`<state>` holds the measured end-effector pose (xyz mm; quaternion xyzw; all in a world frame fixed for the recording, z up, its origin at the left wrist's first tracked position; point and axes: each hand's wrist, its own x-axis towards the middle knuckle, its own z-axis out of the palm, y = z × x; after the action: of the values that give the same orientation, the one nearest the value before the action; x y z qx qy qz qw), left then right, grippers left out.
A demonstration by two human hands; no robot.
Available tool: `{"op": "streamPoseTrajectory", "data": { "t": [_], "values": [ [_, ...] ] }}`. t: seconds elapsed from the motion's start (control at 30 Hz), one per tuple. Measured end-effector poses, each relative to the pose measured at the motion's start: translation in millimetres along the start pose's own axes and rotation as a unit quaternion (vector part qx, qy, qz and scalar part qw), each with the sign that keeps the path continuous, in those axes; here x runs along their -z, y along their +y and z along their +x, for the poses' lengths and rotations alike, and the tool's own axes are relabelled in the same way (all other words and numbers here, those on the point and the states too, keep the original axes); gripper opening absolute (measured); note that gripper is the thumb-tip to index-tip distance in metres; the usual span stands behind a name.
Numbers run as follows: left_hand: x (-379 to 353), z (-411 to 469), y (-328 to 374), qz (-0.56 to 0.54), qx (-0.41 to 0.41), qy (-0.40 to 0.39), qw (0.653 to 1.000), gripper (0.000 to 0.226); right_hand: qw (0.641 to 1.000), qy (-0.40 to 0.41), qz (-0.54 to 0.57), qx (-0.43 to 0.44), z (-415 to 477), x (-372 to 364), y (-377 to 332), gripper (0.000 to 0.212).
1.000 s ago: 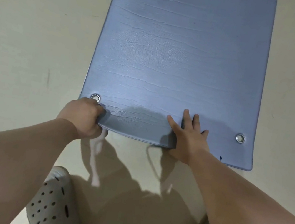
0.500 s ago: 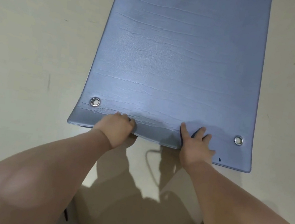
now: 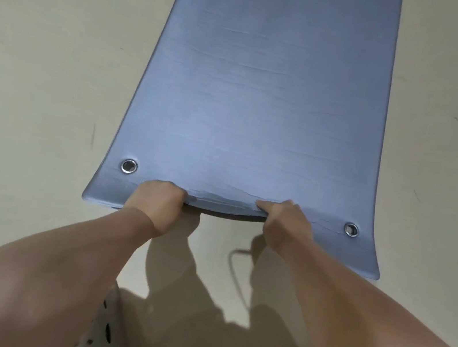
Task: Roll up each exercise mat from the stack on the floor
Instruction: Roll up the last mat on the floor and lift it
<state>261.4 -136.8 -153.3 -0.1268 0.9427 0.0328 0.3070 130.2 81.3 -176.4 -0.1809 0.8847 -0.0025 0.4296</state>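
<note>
A blue exercise mat [image 3: 263, 103] lies flat on the pale floor and runs away from me out of the top of the view. Two metal eyelets sit near its close end, one on the left [image 3: 129, 166] and one on the right [image 3: 351, 229]. My left hand [image 3: 156, 202] grips the near edge left of centre, fingers curled under it. My right hand [image 3: 284, 223] grips the same edge right of centre, thumb on top. Between the hands the edge is lifted a little off the floor, showing a dark underside.
Bare cream floor [image 3: 42, 66] lies on both sides of the mat. A perforated pale shoe [image 3: 104, 331] shows at the bottom between my arms. A thin cord [image 3: 233, 268] lies on the floor just below my right hand.
My left hand moved from the left corner toward the middle of the near edge. My right hand went from flat on the mat to gripping the edge, which now lifts slightly.
</note>
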Motion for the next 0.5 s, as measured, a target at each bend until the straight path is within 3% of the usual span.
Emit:
{"op": "streamPoseTrajectory", "data": {
  "t": [0.1, 0.27, 0.37, 0.5],
  "values": [
    [-0.5, -5.2, -3.4, -0.053, -0.002, -0.024, 0.998, 0.051, 0.999, 0.027, -0.019, 0.016, -6.9, 3.5, 1.7, 0.041],
    [35.8, 25.3, -13.5, -0.114, 0.008, -0.097, 0.989, 0.04, 0.998, 0.021, -0.005, 0.059, -8.7, 40.7, 25.8, 0.017],
    [55.9, 47.6, -19.1, -0.147, 0.04, -0.108, 0.982, 0.029, 0.998, -0.01, 0.061, 0.029, -5.5, 71.8, 27.9, 0.049],
    [57.3, 62.6, -13.3, -0.163, 0.125, -0.073, 0.976, 0.019, 0.99, 0.123, -0.056, -0.041, -3.6, 88.2, 6.3, 0.079]
  ]
}}
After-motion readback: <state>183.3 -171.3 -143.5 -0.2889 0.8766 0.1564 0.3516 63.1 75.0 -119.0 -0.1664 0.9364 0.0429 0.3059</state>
